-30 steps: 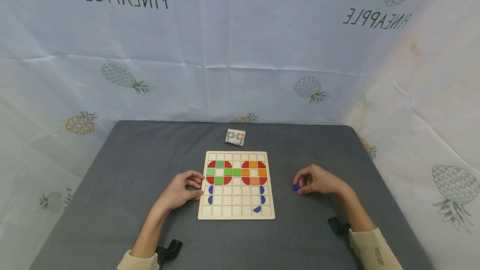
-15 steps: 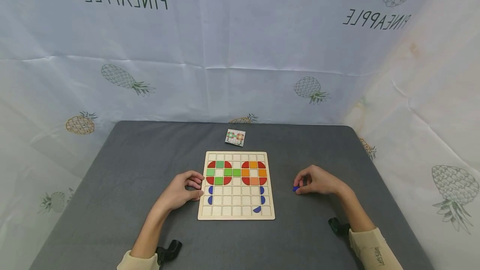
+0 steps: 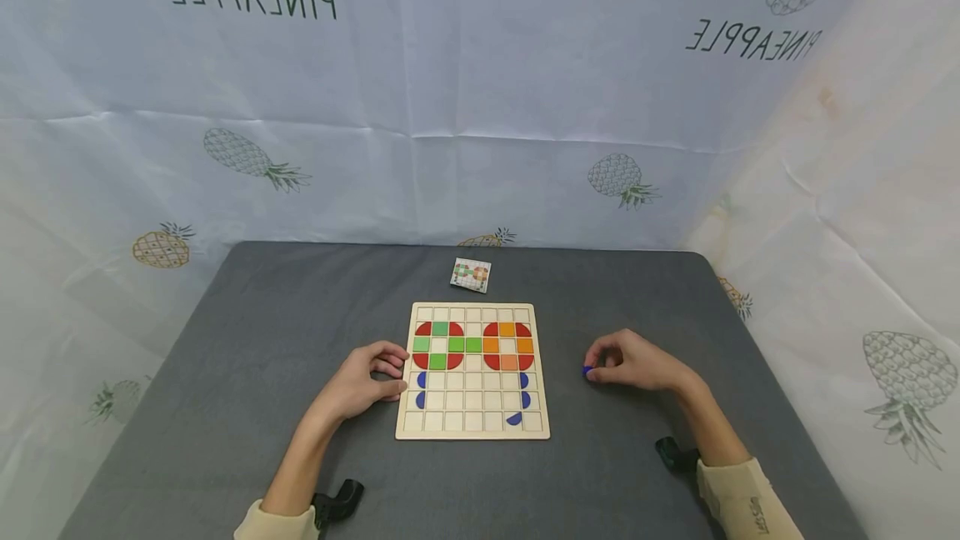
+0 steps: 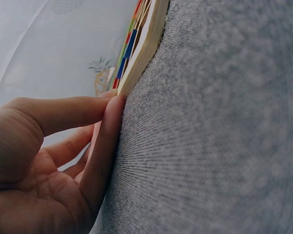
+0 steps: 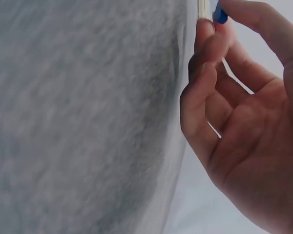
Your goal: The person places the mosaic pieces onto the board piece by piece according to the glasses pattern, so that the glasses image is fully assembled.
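Note:
A square wooden board (image 3: 474, 432) with a grid of recesses lies on the table, bearing red, green, orange and blue pieces. My left hand (image 3: 363, 377) touches its left edge with thumb and fingertips, the fingers loosely bent; the left wrist view shows thumb (image 4: 78, 112) and a finger meeting at that edge. To the right of the board, my right hand (image 3: 633, 363) pinches a small blue piece (image 5: 220, 15) between thumb and fingers, low over the table. Its full shape is hidden by the fingers.
A small pattern card (image 3: 471, 274) lies behind the board, showing a similar colored design. The grey table (image 3: 300, 298) ends at a hanging pineapple-print cloth (image 3: 480, 65). Dark wrist devices (image 3: 339, 503) are worn on both arms.
My right hand has drawn the blue piece slightly left and up between its fingers, with less of it showing now. The left hand and board have stayed put.

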Action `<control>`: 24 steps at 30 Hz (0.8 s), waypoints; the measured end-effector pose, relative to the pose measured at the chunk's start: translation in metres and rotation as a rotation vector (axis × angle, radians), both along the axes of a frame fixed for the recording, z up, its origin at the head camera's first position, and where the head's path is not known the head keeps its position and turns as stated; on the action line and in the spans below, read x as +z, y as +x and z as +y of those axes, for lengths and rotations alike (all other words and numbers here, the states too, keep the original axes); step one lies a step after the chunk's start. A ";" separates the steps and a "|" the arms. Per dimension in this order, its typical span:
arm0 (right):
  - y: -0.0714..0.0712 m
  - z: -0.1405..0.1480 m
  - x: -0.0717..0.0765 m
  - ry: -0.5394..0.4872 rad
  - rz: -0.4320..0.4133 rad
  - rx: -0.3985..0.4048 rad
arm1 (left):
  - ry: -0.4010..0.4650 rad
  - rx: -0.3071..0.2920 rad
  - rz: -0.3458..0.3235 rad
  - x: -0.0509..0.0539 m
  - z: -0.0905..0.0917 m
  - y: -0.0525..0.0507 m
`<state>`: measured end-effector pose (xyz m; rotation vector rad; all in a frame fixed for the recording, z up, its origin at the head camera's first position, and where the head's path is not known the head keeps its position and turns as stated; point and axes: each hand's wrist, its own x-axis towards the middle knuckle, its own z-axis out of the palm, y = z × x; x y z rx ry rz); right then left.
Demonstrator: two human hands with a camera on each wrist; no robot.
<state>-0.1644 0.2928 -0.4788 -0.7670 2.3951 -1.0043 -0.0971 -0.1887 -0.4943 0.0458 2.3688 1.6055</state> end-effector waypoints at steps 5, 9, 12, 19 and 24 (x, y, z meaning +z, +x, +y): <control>-0.001 -0.012 0.004 -0.043 -0.048 -0.028 | -0.005 -0.002 0.004 -0.001 -0.001 -0.001; -0.002 -0.026 0.007 -0.077 -0.034 -0.031 | -0.010 -0.002 0.006 -0.002 0.000 -0.001; -0.003 -0.038 0.008 -0.104 -0.009 -0.016 | -0.011 0.000 0.004 -0.002 0.000 -0.001; -0.004 -0.076 0.010 -0.162 -0.012 0.044 | -0.016 0.002 0.008 -0.002 -0.001 -0.001; -0.006 -0.104 0.009 -0.192 0.006 0.118 | -0.012 -0.004 0.009 -0.002 -0.001 -0.001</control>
